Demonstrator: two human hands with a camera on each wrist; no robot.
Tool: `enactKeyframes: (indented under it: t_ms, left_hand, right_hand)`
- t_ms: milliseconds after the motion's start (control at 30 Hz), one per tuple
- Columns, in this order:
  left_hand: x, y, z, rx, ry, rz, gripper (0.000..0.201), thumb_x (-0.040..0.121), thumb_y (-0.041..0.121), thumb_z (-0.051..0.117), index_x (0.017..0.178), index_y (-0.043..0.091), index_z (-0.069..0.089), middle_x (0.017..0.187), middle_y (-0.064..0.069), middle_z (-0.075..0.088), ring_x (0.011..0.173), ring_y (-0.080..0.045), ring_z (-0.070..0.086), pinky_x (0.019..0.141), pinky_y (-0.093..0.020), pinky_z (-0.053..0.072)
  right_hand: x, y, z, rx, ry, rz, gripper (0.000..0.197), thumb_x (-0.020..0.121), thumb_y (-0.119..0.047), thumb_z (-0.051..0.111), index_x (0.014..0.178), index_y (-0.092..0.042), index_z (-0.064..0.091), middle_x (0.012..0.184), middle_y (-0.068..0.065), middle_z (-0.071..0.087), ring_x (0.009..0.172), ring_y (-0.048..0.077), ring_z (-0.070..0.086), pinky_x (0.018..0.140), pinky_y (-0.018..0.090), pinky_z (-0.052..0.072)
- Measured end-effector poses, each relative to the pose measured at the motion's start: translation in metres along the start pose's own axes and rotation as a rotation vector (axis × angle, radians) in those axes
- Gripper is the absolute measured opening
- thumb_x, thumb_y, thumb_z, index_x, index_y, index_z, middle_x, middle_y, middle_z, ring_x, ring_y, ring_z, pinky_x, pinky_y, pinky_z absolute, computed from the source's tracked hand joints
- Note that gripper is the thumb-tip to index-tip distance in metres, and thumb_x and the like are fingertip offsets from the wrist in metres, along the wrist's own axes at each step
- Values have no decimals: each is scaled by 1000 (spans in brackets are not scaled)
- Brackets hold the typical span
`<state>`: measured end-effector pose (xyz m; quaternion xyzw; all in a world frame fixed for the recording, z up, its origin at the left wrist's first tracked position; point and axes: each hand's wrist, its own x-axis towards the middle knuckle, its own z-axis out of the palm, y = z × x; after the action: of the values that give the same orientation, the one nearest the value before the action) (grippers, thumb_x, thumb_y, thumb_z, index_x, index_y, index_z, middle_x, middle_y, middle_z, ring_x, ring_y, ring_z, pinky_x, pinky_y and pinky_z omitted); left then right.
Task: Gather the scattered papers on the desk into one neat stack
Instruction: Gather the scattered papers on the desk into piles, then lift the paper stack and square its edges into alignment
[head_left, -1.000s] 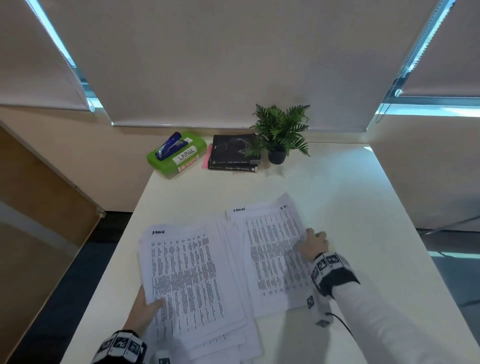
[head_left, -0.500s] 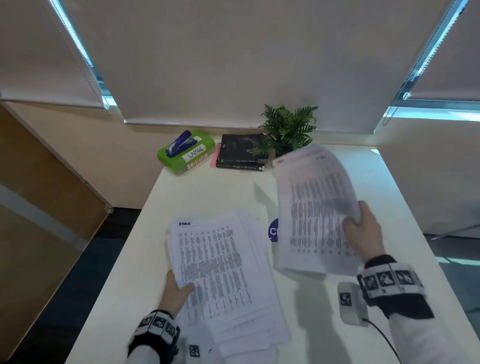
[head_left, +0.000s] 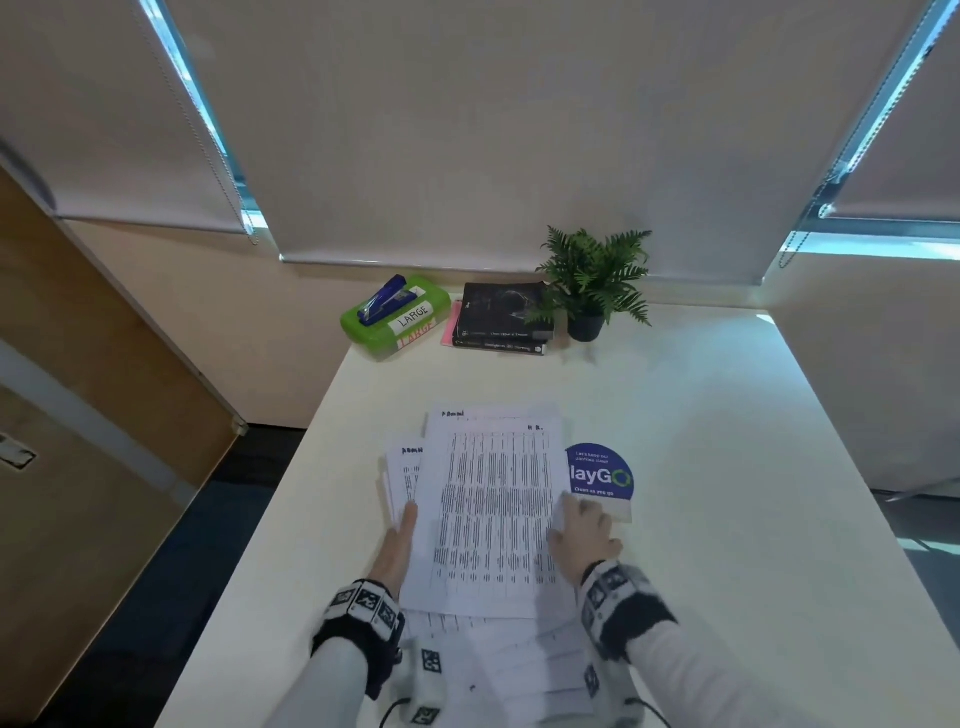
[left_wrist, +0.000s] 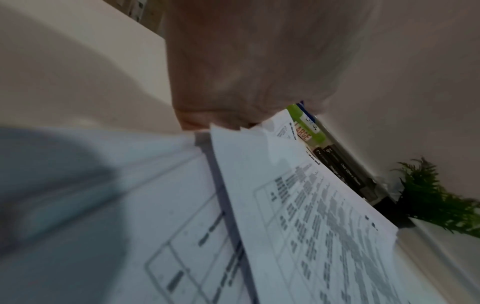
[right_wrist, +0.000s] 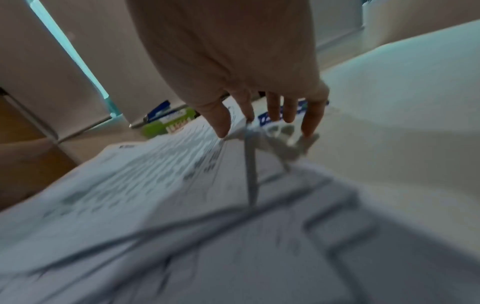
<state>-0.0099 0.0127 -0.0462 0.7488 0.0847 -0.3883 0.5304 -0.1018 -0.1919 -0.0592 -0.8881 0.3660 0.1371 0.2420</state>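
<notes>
The printed papers (head_left: 493, 519) lie in one loose, fanned pile at the middle of the white desk (head_left: 727, 441). Lower sheets stick out at the left and toward me. My left hand (head_left: 402, 530) lies along the pile's left edge with straight fingers. In the left wrist view the left hand (left_wrist: 233, 72) hides its fingertips behind the papers (left_wrist: 311, 216). My right hand (head_left: 582, 530) is at the pile's right edge. In the right wrist view the right hand (right_wrist: 270, 111) has spread fingers whose tips touch the slightly raised edge of the papers (right_wrist: 155, 174).
A green box (head_left: 395, 317) with a blue stapler on it, two black books (head_left: 504, 319) and a potted fern (head_left: 592, 280) stand along the desk's far edge. A round blue sticker (head_left: 602, 475) sits just right of the pile. The desk's left edge drops to the floor.
My right hand carried the lifted sheets leftward and laid them on the left pile, uncovering the blue sticker. Both hands now flank the single pile.
</notes>
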Motion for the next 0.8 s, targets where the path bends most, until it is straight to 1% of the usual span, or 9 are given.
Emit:
enactKeyframes:
  t_ms: [67,167,333,400,500,567,667,733,800]
  left_hand:
    - [9,-9,0,163,124,13,76,93,52,39,149,9,12,157,-10,19,144,-26,22,118,-40,17]
    - [4,-10,2,255,141,107,64,97,32,42,149,9,13,156,-9,23,142,-26,27,117,-38,22]
    - [-20,2,5,199,118,314,63,99,24,41,150,12,8,158,-3,14,145,-19,16,116,-30,15]
    - [-33,14,0,129,87,380,64,97,27,45,150,15,10,157,0,17,145,-16,17,116,-31,16]
    - [-48,34,-7,23,-49,441,59,94,28,49,146,24,23,149,5,36,138,-14,33,116,-37,24]
    - [-56,48,-7,38,-130,490,57,93,27,50,144,29,25,142,10,43,132,-10,40,114,-34,28]
    - [-60,66,0,111,-116,585,59,95,16,48,146,25,19,137,13,43,127,-6,39,106,-23,29]
    - [-54,69,15,164,24,646,55,96,14,47,145,20,23,131,14,49,122,-9,47,100,-21,34]
    - [-51,73,37,225,195,684,52,96,19,46,144,11,26,133,0,53,121,-21,52,102,-31,40]
  right_hand:
    - [-7,0,12,-75,-1,-73,60,94,-31,41,146,-24,12,147,6,28,129,24,33,103,44,32]
    - [-5,11,11,-67,-24,-123,67,93,-35,43,149,-25,6,152,3,23,135,24,30,106,45,29]
    - [2,39,-18,937,-164,52,89,81,-21,71,149,-16,13,147,13,36,129,29,42,102,43,40]
    - [1,47,-40,1089,-291,95,98,69,-28,80,146,-20,21,143,12,42,124,29,48,93,42,41]
    - [-8,41,-76,1144,-482,-58,56,75,-20,74,126,-12,49,135,32,45,102,22,64,98,42,42]
    - [-18,35,-97,1226,-438,-141,32,84,-1,61,115,-5,56,129,32,51,95,22,67,102,41,42]
    - [-32,29,-117,1332,-243,-184,38,89,4,53,126,-6,50,116,14,64,99,26,64,93,43,49]
    - [-42,23,-122,1333,-88,-213,36,89,-2,55,125,-7,54,114,8,67,103,27,65,92,44,50]
    - [-52,11,-125,1327,-20,-256,31,90,-9,57,121,-8,59,113,8,69,104,26,66,92,44,51]
